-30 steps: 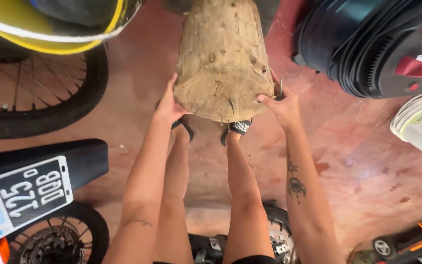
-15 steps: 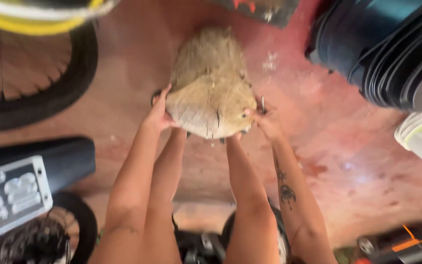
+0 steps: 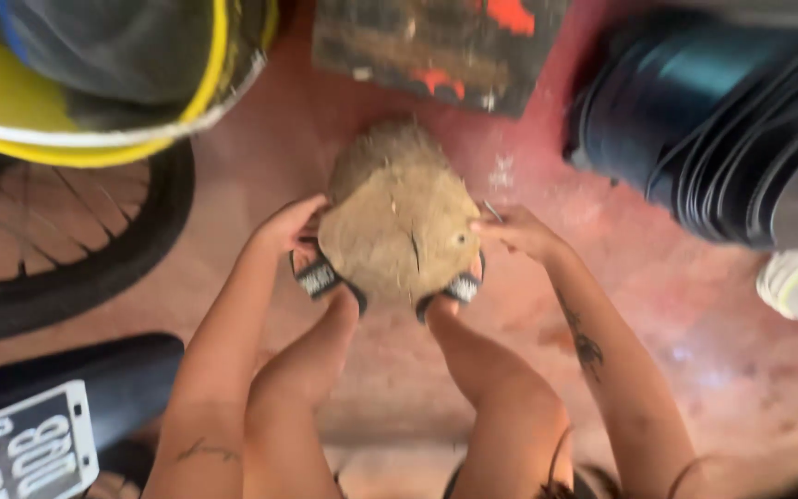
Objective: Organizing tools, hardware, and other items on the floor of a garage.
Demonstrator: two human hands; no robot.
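The log (image 3: 399,222) was seen to be rough, dry wood; the floor (image 3: 676,314) was painted red, worn and a bit shiny; the tyre (image 3: 94,277) was matt black rubber.

The log (image 3: 399,231) is pale tan with a dark crack. The floor (image 3: 676,305) is mottled red. The sandals' straps (image 3: 318,277) are black with white lettering.

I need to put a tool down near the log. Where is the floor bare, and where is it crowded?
Bare red floor lies right of the right hand, below the dark drum. A narrower strip runs between the left hand and the wheel. Crowded: around the log and sandalled feet.
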